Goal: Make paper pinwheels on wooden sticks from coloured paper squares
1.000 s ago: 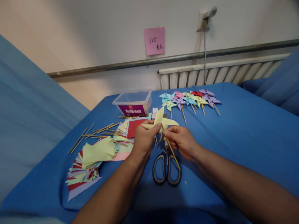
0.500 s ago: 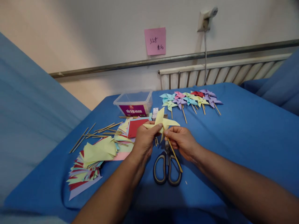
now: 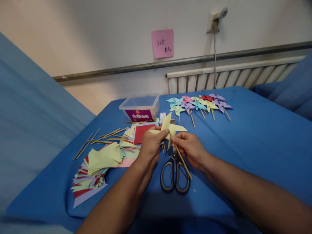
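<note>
My left hand [image 3: 151,146] pinches the middle of a pale yellow paper pinwheel [image 3: 168,125], held above the blue cloth. My right hand [image 3: 188,148] grips a thin wooden stick [image 3: 184,164] whose upper end meets the back of the pinwheel; the stick slants down to the right. Both hands touch at the pinwheel's centre. Directly below them lie black-handled scissors [image 3: 175,174], shut, flat on the cloth.
A blue-covered table [image 3: 255,139] holds a row of several finished pinwheels [image 3: 200,104] at the back, a clear plastic box [image 3: 140,107], loose wooden sticks [image 3: 104,136] and stacks of cut coloured paper [image 3: 97,165] at left. A radiator [image 3: 231,76] and pink note [image 3: 162,43] are on the wall.
The stick in my right hand has slid slightly lower and to the right. The hands and pinwheel have barely moved.
</note>
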Demonstrator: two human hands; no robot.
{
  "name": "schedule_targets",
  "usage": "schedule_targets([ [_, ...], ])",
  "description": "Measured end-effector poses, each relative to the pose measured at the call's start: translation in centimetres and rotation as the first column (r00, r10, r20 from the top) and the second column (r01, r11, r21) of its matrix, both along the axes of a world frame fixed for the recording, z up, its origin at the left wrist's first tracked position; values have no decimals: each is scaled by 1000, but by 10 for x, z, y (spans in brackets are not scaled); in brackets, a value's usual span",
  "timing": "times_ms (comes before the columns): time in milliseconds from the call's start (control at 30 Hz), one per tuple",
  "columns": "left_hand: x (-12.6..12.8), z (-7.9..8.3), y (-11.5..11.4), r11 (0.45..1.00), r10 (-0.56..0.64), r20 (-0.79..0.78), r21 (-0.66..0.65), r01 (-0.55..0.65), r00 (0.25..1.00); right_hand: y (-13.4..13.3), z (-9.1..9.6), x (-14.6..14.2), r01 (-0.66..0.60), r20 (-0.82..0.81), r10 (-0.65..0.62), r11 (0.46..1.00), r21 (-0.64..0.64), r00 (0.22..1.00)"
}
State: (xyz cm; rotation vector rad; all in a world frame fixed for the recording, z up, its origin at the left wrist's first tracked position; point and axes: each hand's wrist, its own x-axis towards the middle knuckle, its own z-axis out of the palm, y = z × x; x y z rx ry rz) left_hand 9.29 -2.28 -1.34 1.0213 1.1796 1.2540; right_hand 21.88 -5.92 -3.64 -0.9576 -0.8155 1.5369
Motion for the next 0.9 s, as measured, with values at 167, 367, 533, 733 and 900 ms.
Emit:
schedule_targets([
  [167, -5, 0, 3, 998, 55, 25, 3, -55, 998, 0, -1, -2, 58, 97, -60, 998, 27, 993],
  [367, -4, -6, 4, 1000, 18, 68, 4, -18, 998, 5, -4, 0, 97, 136, -96, 995, 3, 986],
  [533, -2, -3, 1, 997, -73, 154, 42, 68, 985, 8, -3, 4, 146, 156, -153, 988, 55, 976],
  [733, -4, 4, 1, 989, -136, 255, 89, 116, 957, 9, 1, 7, 197, 145, -211, 975, 102, 967],
  [900, -6, 3, 6, 994, 55, 177, 84, -71, 983, 10, 1, 7, 181, 61, -185, 981, 67, 981],
])
